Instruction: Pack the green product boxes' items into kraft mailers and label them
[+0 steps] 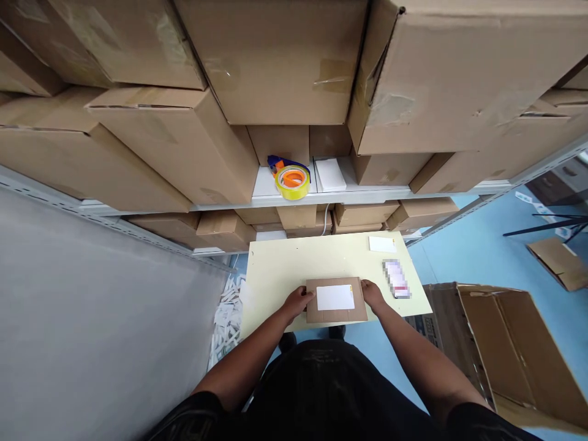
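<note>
A small brown cardboard box point(337, 316) rests at the front edge of the pale yellow table point(280, 263). On its top is a white label point(335, 297). My left hand point(297, 301) grips the box's left side, thumb on top. At the right side, my right hand point(371, 293) closes around the edge near the far corner. The undersides of both hands are hidden. Right of the box lies a phone point(397, 279) with a blurred screen, and beyond it a white paper slip point(382, 244).
A tape dispenser point(293, 179) with yellow tape and a white paper stack point(329, 175) sit on the shelf ahead. Large cartons point(285, 67) fill the shelves. An open carton point(505, 349) stands on the floor at right; paper scraps point(227, 318) lie by the left wall.
</note>
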### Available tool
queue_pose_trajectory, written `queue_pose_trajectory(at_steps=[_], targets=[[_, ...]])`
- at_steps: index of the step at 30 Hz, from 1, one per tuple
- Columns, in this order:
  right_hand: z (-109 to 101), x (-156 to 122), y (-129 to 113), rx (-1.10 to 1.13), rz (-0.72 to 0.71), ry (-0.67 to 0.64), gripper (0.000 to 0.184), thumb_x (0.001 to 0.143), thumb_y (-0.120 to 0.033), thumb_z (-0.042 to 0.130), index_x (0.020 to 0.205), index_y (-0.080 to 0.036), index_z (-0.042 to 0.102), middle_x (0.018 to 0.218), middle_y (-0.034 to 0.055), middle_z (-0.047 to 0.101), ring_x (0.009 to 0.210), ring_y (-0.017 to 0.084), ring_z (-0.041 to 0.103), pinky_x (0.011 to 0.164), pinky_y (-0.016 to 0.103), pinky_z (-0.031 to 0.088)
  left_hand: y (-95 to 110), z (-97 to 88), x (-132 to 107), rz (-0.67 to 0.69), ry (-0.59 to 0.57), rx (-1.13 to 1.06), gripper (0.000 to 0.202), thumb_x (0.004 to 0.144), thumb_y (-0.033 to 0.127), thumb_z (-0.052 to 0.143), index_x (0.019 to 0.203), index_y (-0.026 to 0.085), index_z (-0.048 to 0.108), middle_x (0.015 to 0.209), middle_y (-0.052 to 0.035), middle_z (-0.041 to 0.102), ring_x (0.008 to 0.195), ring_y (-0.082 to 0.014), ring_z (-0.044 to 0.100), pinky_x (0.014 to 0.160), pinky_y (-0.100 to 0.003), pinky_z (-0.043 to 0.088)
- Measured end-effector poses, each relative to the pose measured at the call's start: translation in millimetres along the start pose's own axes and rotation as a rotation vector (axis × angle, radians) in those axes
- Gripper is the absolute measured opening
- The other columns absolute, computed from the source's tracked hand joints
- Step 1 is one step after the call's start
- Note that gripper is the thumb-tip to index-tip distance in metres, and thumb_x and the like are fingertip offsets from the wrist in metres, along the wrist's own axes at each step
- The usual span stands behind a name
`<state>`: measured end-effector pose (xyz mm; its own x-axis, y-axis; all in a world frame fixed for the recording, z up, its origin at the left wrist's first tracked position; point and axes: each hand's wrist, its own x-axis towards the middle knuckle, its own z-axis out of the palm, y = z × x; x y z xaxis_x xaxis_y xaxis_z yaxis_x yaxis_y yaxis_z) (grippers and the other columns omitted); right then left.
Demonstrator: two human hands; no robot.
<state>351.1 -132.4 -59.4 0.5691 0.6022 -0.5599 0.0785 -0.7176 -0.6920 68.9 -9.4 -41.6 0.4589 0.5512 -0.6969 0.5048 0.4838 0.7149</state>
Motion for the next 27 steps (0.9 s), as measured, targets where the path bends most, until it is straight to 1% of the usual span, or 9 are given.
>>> queue_pose_trajectory(at_steps=[2, 4, 8, 11, 13, 16, 20, 24, 27], targets=[[8, 7, -2, 0.051, 0.040, -0.071, 0.036, 0.085, -0.051, 0.055, 0.084, -0.020, 0.072, 0.075, 0.0052, 0.073, 0.073, 0.023, 0.068, 0.070, 0.035, 0.054, 1, -5.7, -4, -0.015, 0.057, 0.025, 0.056, 0.083, 0.055, 0.069, 0.123, 0.017, 0.058, 0.123, -0.0136, 0.070, 0.100, -0.0247, 0.069, 0.069, -0.030, 0.057], [14, 10, -4, 0.093, 0.065, -0.114, 0.042, 0.087, -0.056, 0.052, 0.083, -0.019, 0.071, 0.073, 0.0055, 0.073, 0.069, 0.022, 0.068, 0.067, 0.034, 0.054, 2, -11.4, -6, -0.017, 0.088, 0.072, 0.057, 0.084, 0.059, 0.067, 0.121, 0.017, 0.059, 0.123, -0.0140, 0.069, 0.099, -0.0252, 0.069, 0.068, -0.030, 0.057], [16, 5, -7, 0.117, 0.078, -0.087, 0.049, 0.088, -0.065, 0.049, 0.082, -0.020, 0.070, 0.086, 0.0092, 0.076, 0.079, 0.024, 0.070, 0.073, 0.036, 0.055, 9, -17.5, -3, -0.022, 0.131, 0.093, 0.059, 0.088, 0.070, 0.054, 0.115, 0.018, 0.065, 0.122, -0.0141, 0.069, 0.105, -0.0270, 0.066, 0.071, -0.032, 0.056], [15, -3, -16, 0.068, 0.091, -0.039, 0.054, 0.090, -0.068, 0.045, 0.083, -0.020, 0.071, 0.093, 0.0126, 0.077, 0.088, 0.028, 0.072, 0.079, 0.039, 0.054, 18, -16.0, 2, -0.055, 0.086, -0.002, 0.067, 0.089, 0.076, 0.046, 0.114, 0.017, 0.065, 0.122, -0.0150, 0.070, 0.105, -0.0278, 0.067, 0.076, -0.035, 0.056], [15, -7, -27, 0.028, 0.093, -0.022, 0.058, 0.092, -0.068, 0.041, 0.084, -0.020, 0.072, 0.096, 0.0147, 0.077, 0.092, 0.031, 0.071, 0.083, 0.041, 0.053, 25, -14.2, 3, -0.041, 0.089, 0.001, 0.069, 0.089, 0.078, 0.044, 0.111, 0.017, 0.066, 0.119, -0.0155, 0.071, 0.104, -0.0295, 0.067, 0.079, -0.038, 0.056], [15, -12, -44, 0.022, 0.046, 0.003, 0.060, 0.092, -0.069, 0.040, 0.086, -0.021, 0.074, 0.099, 0.0138, 0.077, 0.096, 0.033, 0.069, 0.085, 0.042, 0.052, 33, -14.5, 0, 0.087, 0.198, 0.071, 0.065, 0.090, 0.077, 0.045, 0.108, 0.019, 0.068, 0.116, -0.0138, 0.073, 0.108, -0.0316, 0.066, 0.087, -0.040, 0.053], [12, -20, -55, 0.215, -0.088, 0.020, 0.065, 0.092, -0.075, 0.037, 0.099, -0.023, 0.076, 0.101, 0.0087, 0.077, 0.098, 0.030, 0.067, 0.085, 0.040, 0.052, 34, -18.3, -12, 0.309, 0.242, -0.068, 0.060, 0.095, 0.072, 0.040, 0.119, 0.022, 0.063, 0.115, -0.0095, 0.072, 0.105, -0.0272, 0.066, 0.089, -0.039, 0.052], [13, -30, -43, 0.312, -0.234, 0.019, 0.068, 0.093, -0.076, 0.035, 0.117, -0.023, 0.071, 0.113, 0.0078, 0.075, 0.107, 0.028, 0.065, 0.090, 0.037, 0.052, 19, -17.4, -22, 0.432, 0.313, -0.101, 0.053, 0.096, 0.067, 0.045, 0.113, 0.020, 0.061, 0.116, -0.0091, 0.069, 0.110, -0.0255, 0.063, 0.097, -0.039, 0.049], [18, -39, -29, 0.285, -0.238, 0.020, 0.062, 0.092, -0.074, 0.042, 0.115, -0.023, 0.070, 0.116, 0.0073, 0.073, 0.109, 0.028, 0.063, 0.094, 0.038, 0.051, 3, -13.4, -25, 0.437, 0.349, -0.058, 0.046, 0.094, 0.061, 0.051, 0.109, 0.019, 0.059, 0.116, -0.0101, 0.067, 0.114, -0.0262, 0.062, 0.102, -0.040, 0.047]])
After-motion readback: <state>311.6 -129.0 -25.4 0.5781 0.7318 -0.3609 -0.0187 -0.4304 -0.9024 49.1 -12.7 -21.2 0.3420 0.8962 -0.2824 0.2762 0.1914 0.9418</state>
